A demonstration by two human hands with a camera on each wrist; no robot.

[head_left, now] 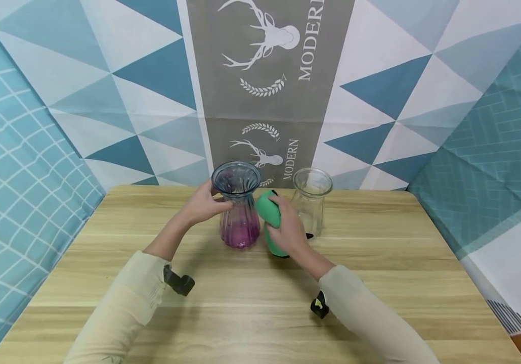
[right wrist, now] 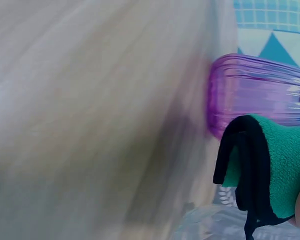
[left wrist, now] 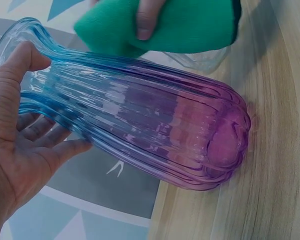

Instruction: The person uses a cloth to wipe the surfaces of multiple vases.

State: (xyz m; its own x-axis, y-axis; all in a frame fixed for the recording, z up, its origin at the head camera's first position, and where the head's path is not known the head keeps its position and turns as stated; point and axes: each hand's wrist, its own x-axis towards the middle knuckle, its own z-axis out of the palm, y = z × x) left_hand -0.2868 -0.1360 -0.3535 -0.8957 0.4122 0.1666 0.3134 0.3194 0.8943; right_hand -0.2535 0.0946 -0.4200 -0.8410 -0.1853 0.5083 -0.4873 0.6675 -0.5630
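Observation:
A ribbed glass vase (head_left: 240, 222), blue at the flared rim and purple at the base, stands upright toward the back of the table. My left hand (head_left: 208, 203) grips it round the neck, thumb in front and fingers behind, as the left wrist view of the vase (left wrist: 155, 115) shows. In my right hand (head_left: 290, 228) is a folded green cloth (head_left: 269, 215) with black edging, held close to the vase's right side. The right wrist view shows the cloth (right wrist: 285, 165) overlapping the purple base (right wrist: 255, 92). Most right fingers are hidden there.
A clear glass vase (head_left: 313, 199) stands just right of the cloth, partly behind my right hand. The wooden table (head_left: 242, 313) ends at a patterned backdrop (head_left: 265, 101) behind both vases. Patterned sheets (head_left: 19, 167) also hang at the sides.

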